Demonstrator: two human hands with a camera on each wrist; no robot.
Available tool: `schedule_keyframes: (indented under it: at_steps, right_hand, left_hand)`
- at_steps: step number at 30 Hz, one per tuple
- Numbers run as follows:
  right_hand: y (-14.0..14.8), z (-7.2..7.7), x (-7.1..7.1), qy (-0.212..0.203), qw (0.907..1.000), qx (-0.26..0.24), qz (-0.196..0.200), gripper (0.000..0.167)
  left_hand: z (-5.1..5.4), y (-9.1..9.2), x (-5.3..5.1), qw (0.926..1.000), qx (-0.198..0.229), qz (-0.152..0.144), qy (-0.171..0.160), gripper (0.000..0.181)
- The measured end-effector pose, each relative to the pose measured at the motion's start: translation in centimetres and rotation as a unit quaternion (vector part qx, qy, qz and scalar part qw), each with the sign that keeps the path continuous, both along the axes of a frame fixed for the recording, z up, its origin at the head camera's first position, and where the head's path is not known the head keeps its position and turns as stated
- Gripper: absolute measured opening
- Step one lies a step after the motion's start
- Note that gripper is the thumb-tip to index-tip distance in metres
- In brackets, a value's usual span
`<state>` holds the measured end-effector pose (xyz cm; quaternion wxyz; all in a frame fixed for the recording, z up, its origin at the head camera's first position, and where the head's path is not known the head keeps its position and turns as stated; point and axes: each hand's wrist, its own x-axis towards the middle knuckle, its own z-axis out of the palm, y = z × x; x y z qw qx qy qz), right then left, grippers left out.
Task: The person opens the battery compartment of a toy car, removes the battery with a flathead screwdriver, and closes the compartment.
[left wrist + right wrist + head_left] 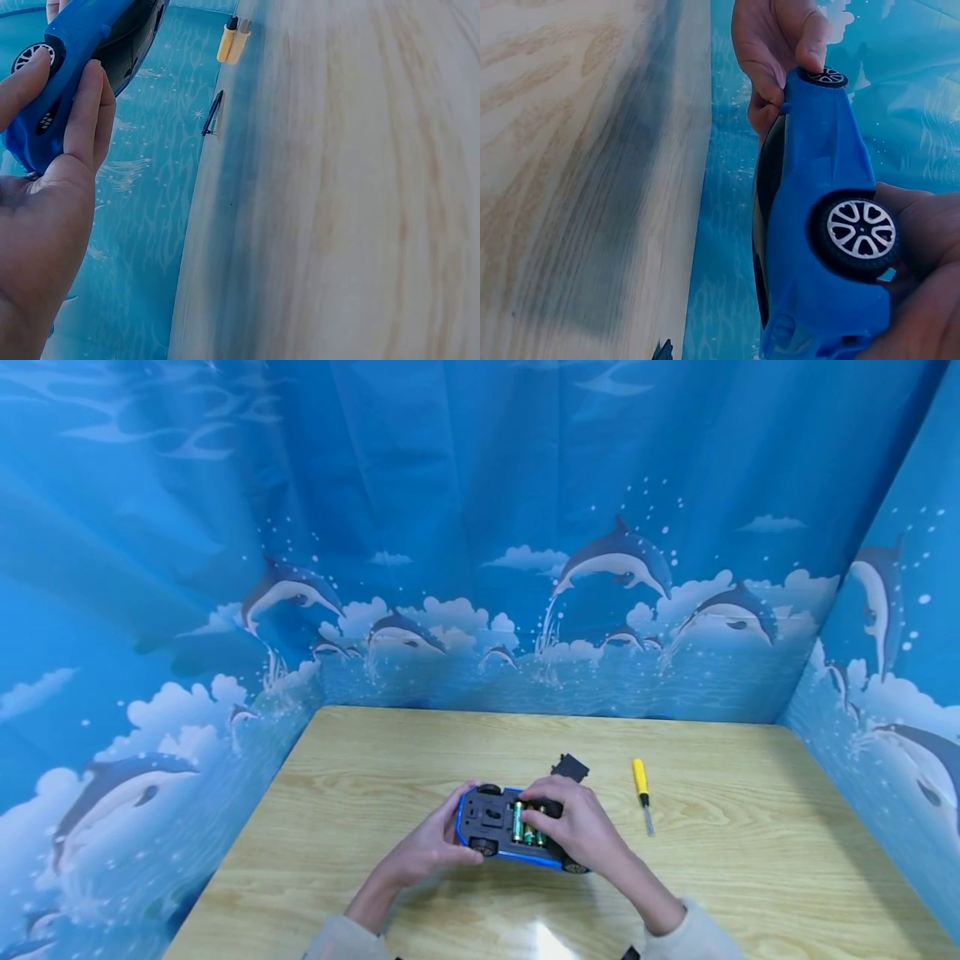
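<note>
A blue toy car [474, 820] is held above the table with its black underside up. Its end is gripped by my left hand [429, 850], thumb along the near side by a wheel [483, 847]. Several green batteries [517, 828] lie side by side in the open compartment. My right hand [583, 828] bends over the compartment, thumb and index finger pinching at a battery; its palm covers part of the underside. In the right wrist view, the car's blue side [817, 165] hides those fingertips. The left wrist view shows my left fingers [84, 112] against the blue body.
A black battery cover [570, 767] lies on the wooden table [420, 743] beyond the car. Farther right is a screwdriver [640, 777] with a yellow handle. Blue dolphin-print curtains [465, 527] stand behind and beside the table.
</note>
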<state>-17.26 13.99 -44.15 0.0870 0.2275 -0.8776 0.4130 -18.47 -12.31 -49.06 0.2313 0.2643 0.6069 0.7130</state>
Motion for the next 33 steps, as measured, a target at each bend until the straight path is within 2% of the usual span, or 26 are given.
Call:
schedule_keyframes:
  at_steps: [14, 28, 33]
  right_hand:
    - [0.1, -0.6, 0.1, 0.026, 0.9992, 0.025, -0.015, 0.026]
    - [0.0, -1.0, 0.0, 0.002, 0.9996, -0.013, -0.026, 0.02]
    - [0.0, -1.1, 0.0, -0.005, 0.9986, -0.044, -0.029, 0.019]
  left_hand:
    - [-0.1, 0.2, -0.1, 0.9998, -0.009, 0.015, -0.012, 0.108]
    - [-0.2, 0.5, -0.1, 0.9997, -0.007, 0.019, -0.013, 0.107]
    - [-0.3, 0.5, -0.1, 0.9996, -0.017, 0.02, -0.01, 0.107]
